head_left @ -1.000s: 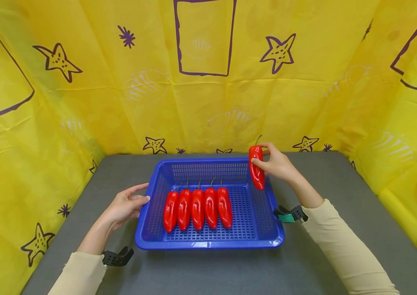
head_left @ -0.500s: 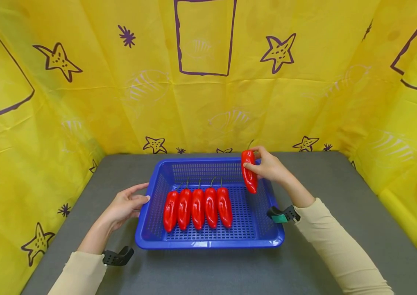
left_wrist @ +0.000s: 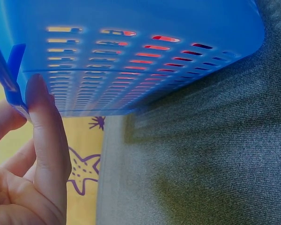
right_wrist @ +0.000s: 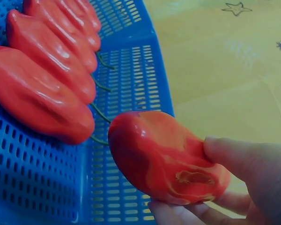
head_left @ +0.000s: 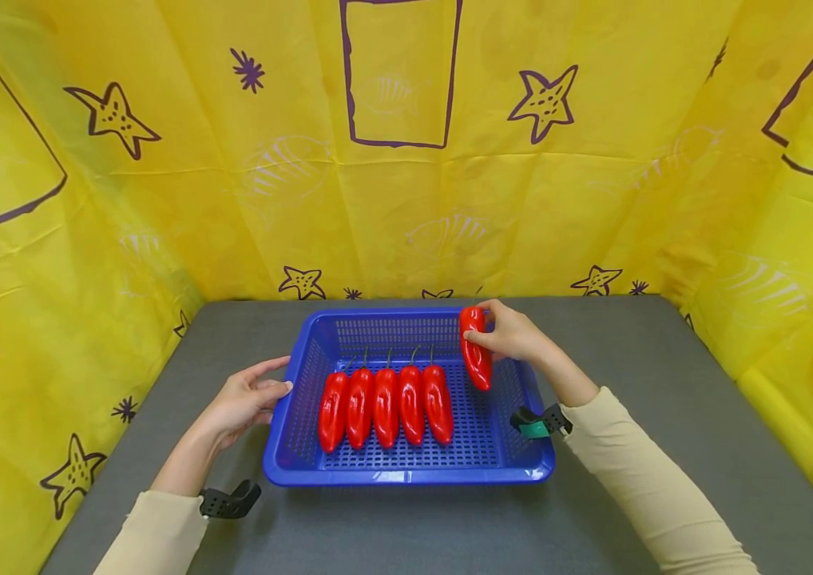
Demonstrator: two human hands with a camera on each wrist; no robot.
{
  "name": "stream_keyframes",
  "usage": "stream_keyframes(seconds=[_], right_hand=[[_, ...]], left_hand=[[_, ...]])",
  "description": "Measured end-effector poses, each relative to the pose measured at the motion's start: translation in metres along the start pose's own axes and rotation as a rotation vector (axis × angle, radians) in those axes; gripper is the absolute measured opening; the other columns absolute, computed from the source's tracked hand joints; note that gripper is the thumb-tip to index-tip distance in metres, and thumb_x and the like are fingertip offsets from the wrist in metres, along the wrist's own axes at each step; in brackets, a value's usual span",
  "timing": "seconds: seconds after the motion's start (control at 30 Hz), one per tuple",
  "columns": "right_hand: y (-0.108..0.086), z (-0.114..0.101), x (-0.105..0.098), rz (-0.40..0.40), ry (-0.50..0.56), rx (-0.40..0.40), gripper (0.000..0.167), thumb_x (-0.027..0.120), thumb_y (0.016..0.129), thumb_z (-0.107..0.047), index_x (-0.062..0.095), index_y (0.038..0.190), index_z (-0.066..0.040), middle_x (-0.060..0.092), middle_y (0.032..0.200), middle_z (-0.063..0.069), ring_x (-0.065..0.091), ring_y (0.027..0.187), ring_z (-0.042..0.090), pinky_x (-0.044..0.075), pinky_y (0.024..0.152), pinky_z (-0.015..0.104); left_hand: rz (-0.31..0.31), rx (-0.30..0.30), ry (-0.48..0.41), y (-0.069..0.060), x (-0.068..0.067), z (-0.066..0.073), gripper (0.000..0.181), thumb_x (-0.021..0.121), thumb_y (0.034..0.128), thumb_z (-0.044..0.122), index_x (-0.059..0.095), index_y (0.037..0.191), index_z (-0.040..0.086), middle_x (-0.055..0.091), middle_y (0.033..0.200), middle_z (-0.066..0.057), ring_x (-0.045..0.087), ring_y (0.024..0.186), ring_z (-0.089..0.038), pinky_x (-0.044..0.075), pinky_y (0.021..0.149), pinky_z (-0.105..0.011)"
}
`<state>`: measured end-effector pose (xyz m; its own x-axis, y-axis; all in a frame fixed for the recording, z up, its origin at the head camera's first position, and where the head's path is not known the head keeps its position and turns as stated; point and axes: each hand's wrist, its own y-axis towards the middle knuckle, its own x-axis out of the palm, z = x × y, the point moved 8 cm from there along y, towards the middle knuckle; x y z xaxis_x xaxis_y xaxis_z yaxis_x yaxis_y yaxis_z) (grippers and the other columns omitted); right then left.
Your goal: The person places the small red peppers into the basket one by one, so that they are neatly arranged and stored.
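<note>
A blue plastic basket (head_left: 406, 477) with slotted walls stands on the grey table. Side by side on its floor lie several glossy red peppers (head_left: 386, 407), their green stems pointing away from me. At the basket's left side my left hand (head_left: 237, 403) holds the rim, with the thumb (left_wrist: 44, 112) against the outer wall in the left wrist view. My right hand (head_left: 517, 334) pinches another red pepper (head_left: 476, 351) between thumb and fingers. That pepper hangs above the back right part of the basket, tip down, apart from the row. The right wrist view shows its blunt end (right_wrist: 164, 159).
Yellow cloth (head_left: 406, 208) with purple starfish drawings surrounds the back and sides of the grey table (head_left: 629, 335). Black straps (head_left: 230, 501) are around both wrists. Inside the basket, bare floor (head_left: 474, 431) shows right of the peppers.
My right hand has moved left and nearer, carrying its pepper lower over the basket. The left hand, the basket and the row of peppers have stayed in place.
</note>
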<state>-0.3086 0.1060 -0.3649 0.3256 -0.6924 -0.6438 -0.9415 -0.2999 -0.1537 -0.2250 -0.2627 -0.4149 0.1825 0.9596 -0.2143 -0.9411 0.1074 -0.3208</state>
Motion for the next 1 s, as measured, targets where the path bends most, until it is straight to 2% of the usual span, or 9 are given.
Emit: stream_keyframes(seconds=[0.2, 0.47, 1.0], right_hand=[[0.001, 0.003, 0.009, -0.021, 0.012, -0.001, 0.061, 0.065, 0.085, -0.021, 0.034, 0.132, 0.003, 0.052, 0.113, 0.024, 0.065, 0.077, 0.025, 0.056, 0.064, 0.04], [0.001, 0.006, 0.02, -0.071, 0.001, -0.003, 0.059, 0.066, 0.085, -0.02, 0.036, 0.129, 0.003, 0.054, 0.095, 0.019, 0.063, 0.068, 0.022, 0.056, 0.063, 0.041], [0.004, 0.009, 0.039, -0.15, -0.142, 0.045, 0.056, 0.07, 0.081, -0.023, 0.042, 0.124, 0.002, 0.059, 0.085, 0.013, 0.063, 0.063, 0.02, 0.056, 0.059, 0.038]], left_hand=[[0.001, -0.003, 0.003, 0.0, 0.0, 0.0, 0.065, 0.062, 0.0885, 0.024, 0.028, 0.143, 0.01, 0.066, 0.102, -0.015, 0.068, 0.084, -0.025, 0.056, 0.071, -0.038], [-0.004, -0.005, -0.004, 0.001, -0.001, -0.001, 0.065, 0.06, 0.0894, 0.023, 0.027, 0.144, 0.011, 0.066, 0.104, -0.016, 0.068, 0.084, -0.026, 0.056, 0.071, -0.039], [0.005, -0.008, 0.004, 0.0, 0.0, 0.001, 0.065, 0.061, 0.089, 0.023, 0.028, 0.144, 0.01, 0.066, 0.104, -0.016, 0.068, 0.084, -0.026, 0.056, 0.071, -0.039]])
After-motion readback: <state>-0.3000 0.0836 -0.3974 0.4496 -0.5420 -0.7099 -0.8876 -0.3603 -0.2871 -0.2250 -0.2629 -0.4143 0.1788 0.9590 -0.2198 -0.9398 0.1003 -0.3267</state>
